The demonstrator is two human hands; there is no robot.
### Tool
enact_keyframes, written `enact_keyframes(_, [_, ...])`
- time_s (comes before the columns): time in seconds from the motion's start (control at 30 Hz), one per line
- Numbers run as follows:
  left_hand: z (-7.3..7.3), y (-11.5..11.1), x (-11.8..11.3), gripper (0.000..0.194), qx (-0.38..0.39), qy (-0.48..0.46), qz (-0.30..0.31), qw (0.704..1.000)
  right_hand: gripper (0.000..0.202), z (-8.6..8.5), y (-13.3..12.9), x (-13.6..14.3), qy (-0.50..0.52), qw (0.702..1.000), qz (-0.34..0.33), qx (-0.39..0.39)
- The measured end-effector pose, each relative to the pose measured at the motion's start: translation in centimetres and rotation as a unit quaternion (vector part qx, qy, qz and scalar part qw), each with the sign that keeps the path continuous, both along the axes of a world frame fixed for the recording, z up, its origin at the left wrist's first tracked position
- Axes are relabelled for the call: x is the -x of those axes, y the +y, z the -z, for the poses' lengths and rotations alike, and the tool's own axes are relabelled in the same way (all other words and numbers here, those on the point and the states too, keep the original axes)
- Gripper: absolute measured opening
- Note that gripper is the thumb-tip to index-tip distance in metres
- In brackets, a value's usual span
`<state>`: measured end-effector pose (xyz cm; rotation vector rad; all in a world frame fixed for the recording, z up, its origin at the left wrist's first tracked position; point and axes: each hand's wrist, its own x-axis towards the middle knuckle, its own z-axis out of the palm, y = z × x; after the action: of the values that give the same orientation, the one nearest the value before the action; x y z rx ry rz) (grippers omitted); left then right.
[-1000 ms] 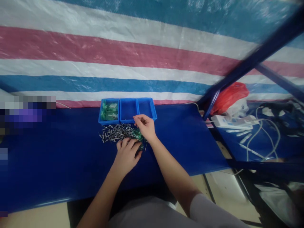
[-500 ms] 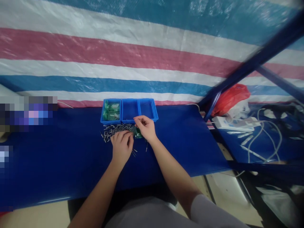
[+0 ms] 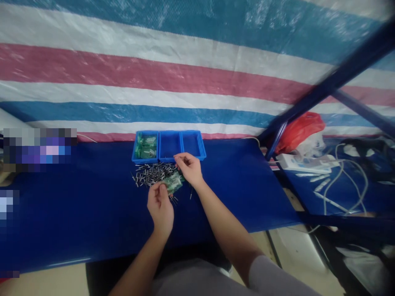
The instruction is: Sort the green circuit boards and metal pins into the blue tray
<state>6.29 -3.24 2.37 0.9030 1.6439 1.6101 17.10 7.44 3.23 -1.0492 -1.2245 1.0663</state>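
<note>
My left hand (image 3: 160, 205) is closed on a small green-and-clear plastic bag (image 3: 173, 183), pinching its left end above the table. To the upper right, my right hand (image 3: 189, 167) is closed with thumb and forefinger together; whatever sits between them is too small to make out. Beneath and behind the hands spreads a pile of small metal pins (image 3: 151, 174), rod-like and loose. Right behind the pile stand three blue bins (image 3: 170, 159) in a row. In the left bin lie several filled green bags (image 3: 146, 146).
The blue table (image 3: 92, 205) runs up to a striped tarp (image 3: 154, 74). A blue metal frame (image 3: 308, 102) slants up on the right. Beyond it are a red plastic bag (image 3: 300, 129), a white power strip (image 3: 304, 162) and loose cables (image 3: 361, 185).
My left hand has turned over and drawn back toward me from the pile, lifting the plastic bag into view. My right hand has stayed almost in place.
</note>
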Motion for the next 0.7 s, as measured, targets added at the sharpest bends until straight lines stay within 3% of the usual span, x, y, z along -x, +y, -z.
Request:
enact_keyframes(0.13, [1.1, -0.7, -0.6, 0.031, 0.013, 0.005, 0.062, 0.998, 0.032, -0.1, -0.3, 0.1, -0.006, 1.0, -0.005, 0.004])
enact_keyframes(0.23, [1.1, -0.1, -0.2, 0.03, 0.003, 0.026, 0.07, 0.997, 0.032, -0.1, -0.4, 0.1, -0.014, 1.0, -0.004, -0.001])
enact_keyframes(0.37, [0.3, 2.1, 0.9, 0.031, -0.011, 0.017, 0.066, 0.998, 0.034, -0.2, -0.4, 0.0, -0.011, 1.0, -0.005, 0.003])
enact_keyframes(0.53, [-1.2, 5.7, 2.5, 0.029, -0.053, 0.032, 0.051, 0.997, 0.036, -0.4, -0.5, 0.2, 0.019, 0.996, -0.086, 0.01])
enact_keyframes(0.7, [-0.4, 7.6, 4.4, 0.024, -0.099, 0.111, 0.049, 0.988, 0.035, 0.3, -0.8, 0.7, -0.009, 0.994, -0.108, 0.005])
